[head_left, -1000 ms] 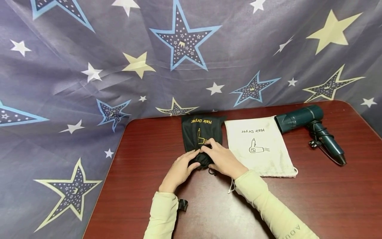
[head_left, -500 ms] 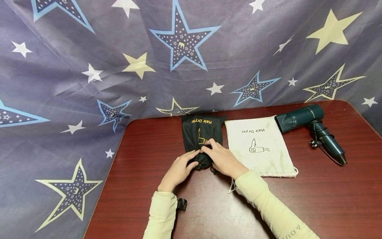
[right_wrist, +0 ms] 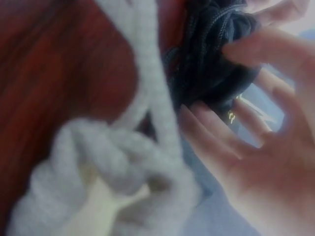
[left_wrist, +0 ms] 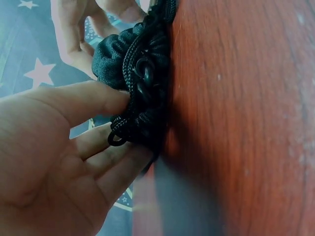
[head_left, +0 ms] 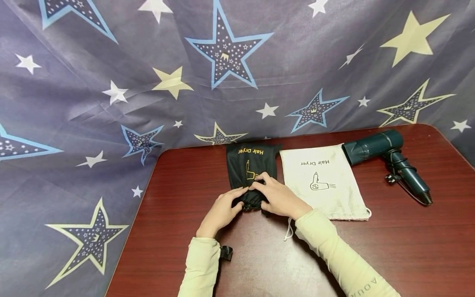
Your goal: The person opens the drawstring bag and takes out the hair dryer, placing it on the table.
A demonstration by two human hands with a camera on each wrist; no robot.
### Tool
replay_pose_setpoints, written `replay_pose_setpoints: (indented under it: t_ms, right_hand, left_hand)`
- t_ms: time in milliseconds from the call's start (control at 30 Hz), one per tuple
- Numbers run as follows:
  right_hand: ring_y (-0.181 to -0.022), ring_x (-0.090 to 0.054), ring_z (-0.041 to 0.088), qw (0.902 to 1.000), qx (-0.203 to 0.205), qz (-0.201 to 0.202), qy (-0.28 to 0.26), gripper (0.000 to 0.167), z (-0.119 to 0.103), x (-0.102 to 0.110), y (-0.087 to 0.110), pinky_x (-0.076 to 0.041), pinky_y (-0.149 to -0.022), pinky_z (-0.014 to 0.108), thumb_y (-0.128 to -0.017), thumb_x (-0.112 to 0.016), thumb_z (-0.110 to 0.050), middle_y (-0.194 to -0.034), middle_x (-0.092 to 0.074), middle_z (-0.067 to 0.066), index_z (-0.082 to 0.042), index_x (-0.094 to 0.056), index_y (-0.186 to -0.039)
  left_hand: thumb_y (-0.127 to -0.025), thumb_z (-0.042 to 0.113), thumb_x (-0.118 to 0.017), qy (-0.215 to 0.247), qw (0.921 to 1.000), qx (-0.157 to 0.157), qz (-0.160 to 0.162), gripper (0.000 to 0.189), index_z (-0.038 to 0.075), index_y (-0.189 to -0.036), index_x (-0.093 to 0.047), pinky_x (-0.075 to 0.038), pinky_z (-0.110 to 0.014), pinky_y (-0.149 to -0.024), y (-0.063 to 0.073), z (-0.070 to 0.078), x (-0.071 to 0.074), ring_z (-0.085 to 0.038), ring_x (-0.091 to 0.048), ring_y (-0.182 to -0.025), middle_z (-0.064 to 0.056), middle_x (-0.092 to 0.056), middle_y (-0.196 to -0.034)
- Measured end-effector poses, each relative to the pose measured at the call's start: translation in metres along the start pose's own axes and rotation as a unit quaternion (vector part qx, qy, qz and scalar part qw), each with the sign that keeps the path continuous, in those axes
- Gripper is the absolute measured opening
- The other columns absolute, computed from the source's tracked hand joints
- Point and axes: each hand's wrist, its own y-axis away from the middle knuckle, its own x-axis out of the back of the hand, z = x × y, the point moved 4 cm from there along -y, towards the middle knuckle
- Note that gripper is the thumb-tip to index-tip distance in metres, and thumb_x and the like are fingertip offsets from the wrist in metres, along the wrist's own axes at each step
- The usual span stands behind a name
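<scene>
A black drawstring bag (head_left: pixel 237 167) with yellow "Hair Dryer" print lies at the back of the table, its mouth bunched toward the person. The left hand (head_left: pixel 219 212) holds the left side of that gathered mouth, thumb in front and fingers behind, as the left wrist view shows. From the other side the right hand (head_left: pixel 281 199) grips the same bunched cloth, thumb on its near face. In the left wrist view, black cord (left_wrist: pixel 129 69) runs along the gathers, with a small loop hanging by the left thumb. What is inside the bag is hidden.
Right beside the black bag lies a flat white drawstring bag (head_left: pixel 319 202) with a hair dryer print; its cord is close to the right wrist. A dark green hair dryer (head_left: pixel 375 146), cord wrapped round its handle, lies farther right. A star-patterned cloth (head_left: pixel 259 99) hangs behind the table.
Both thumbs have shifted slightly on the gathered mouth of the black bag, and the dangling cord by the right thumb shows less. The bags and hair dryer stay put.
</scene>
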Motion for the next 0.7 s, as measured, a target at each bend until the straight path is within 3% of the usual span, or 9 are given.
replay_pose_setpoints:
  t_ms: [233, 433, 700]
  right_hand:
    - [-0.115, -0.058, 0.033, 0.9998, -0.014, 0.006, 0.014, 0.049, -0.002, -0.003, -0.002, -0.055, -0.083, 0.047, -0.077, -0.085, -0.019, -0.132, -0.047, 0.014, -0.015, -0.062, -0.12]
    - [-0.112, -0.057, 0.031, 0.9984, -0.044, 0.014, 0.031, 0.051, -0.005, -0.007, -0.005, -0.056, -0.073, 0.047, -0.074, -0.087, -0.021, -0.13, -0.046, 0.011, -0.017, -0.062, -0.118]
    - [-0.104, -0.055, 0.03, 0.9952, -0.075, 0.015, 0.061, 0.052, -0.009, -0.016, -0.009, -0.052, -0.059, 0.042, -0.074, -0.085, -0.023, -0.127, -0.045, 0.01, -0.017, -0.056, -0.116]
  left_hand:
    - [-0.093, 0.003, -0.064, -0.011, 0.9997, 0.0, 0.021, 0.048, 0.015, -0.139, -0.059, -0.043, -0.045, -0.108, -0.001, 0.001, 0.0, -0.028, -0.053, -0.131, -0.009, -0.057, -0.142]
    - [-0.09, 0.002, -0.067, -0.036, 0.9981, -0.012, 0.049, 0.045, 0.014, -0.134, -0.064, -0.047, -0.044, -0.103, -0.002, 0.004, -0.001, -0.027, -0.06, -0.124, -0.009, -0.063, -0.135]
    - [-0.086, 0.002, -0.069, -0.059, 0.9942, 0.002, 0.09, 0.04, 0.013, -0.124, -0.071, -0.053, -0.045, -0.095, -0.003, 0.006, -0.001, -0.026, -0.066, -0.115, -0.008, -0.069, -0.125]
